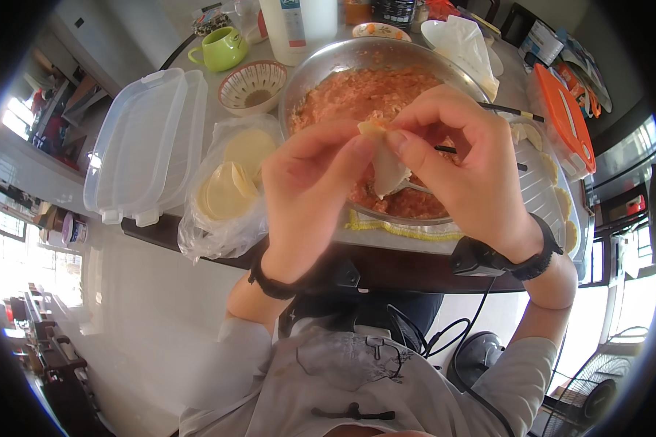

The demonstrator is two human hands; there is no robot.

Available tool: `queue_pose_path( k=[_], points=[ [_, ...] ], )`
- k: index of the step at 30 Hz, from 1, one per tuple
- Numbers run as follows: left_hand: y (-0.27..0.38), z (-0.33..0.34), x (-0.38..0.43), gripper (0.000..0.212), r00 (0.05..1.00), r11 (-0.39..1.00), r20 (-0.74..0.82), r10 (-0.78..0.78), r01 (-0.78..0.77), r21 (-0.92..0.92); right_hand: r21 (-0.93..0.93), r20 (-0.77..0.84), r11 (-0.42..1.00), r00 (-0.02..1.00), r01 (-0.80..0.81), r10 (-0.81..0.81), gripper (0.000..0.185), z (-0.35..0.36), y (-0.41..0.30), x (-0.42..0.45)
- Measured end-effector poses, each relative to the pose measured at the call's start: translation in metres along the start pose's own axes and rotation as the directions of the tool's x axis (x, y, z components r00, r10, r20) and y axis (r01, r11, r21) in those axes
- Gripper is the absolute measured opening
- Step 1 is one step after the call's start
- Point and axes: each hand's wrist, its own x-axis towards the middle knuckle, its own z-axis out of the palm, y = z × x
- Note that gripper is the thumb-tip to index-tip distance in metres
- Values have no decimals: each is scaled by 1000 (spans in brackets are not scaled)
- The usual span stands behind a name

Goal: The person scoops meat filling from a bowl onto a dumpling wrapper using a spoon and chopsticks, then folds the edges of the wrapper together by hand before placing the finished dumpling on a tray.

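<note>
My left hand point(311, 180) and my right hand point(464, 158) pinch a folded dumpling point(387, 164) between thumbs and fingers. It is held above a large steel bowl point(333, 54) of pinkish minced filling point(361, 90). A spoon point(413, 187) rests in the filling, partly hidden behind the dumpling and my right hand. Dark chopsticks point(514, 111) show past my right hand. Left of the bowl, round dumpling wrappers point(224, 188) lie in a clear plastic bag point(218, 235). Finished dumplings point(563, 205) line the right rim of a pale ridged tray point(541, 185).
Clear plastic lids point(136, 147) overhang the table's left edge. Behind the wrappers stand a patterned bowl point(253, 87) and a green mug point(218, 48). A large white jug point(300, 27) is beyond the steel bowl. An orange-lidded container point(566, 120) stands far right. Cables point(448, 338) hang below the table.
</note>
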Motion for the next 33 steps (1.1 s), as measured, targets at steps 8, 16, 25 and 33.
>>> queue_pose_path(
  k=[8, 16, 25, 33],
  points=[
    [1, 1, -1, 13, 1000, 999, -18, 8, -7, 43, -25, 69, 1000, 998, 3, -1, 14, -2, 2, 5],
    [0, 0, 0, 12, 1000, 997, -11, -3, 4, 78, -60, 45, 997, 998, 55, -52, 12, 1, -1, 8],
    [-1, -3, 0, 15, 999, 997, -34, 7, -5, 81, -224, 85, 974, 996, 23, -4, 8, -23, -3, 14],
    [-1, -10, 5, 18, 999, 993, -53, 0, 6, 116, -516, 400, 845, 912, 143, 90, 12, -53, 20, 36]
  ],
)
